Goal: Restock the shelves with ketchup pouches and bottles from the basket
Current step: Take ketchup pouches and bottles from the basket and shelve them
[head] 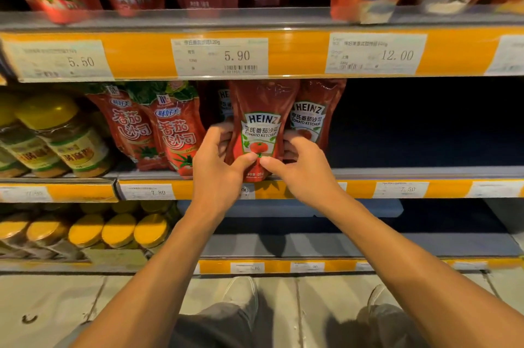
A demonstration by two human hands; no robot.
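Head view: both hands hold one Heinz ketchup pouch upright at the front edge of the middle shelf — left hand and right hand each curl fingers round a side, thumbs meeting on the pouch's front. Just right of it, touching, stands a second Heinz pouch; McCormick pouches stand to its left.

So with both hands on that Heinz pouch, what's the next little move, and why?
Probably ease the Heinz pouch back until it stands fully on the shelf, then let go. Left hand and right hand pinch its sides, and its bottom overhangs the shelf's front edge.
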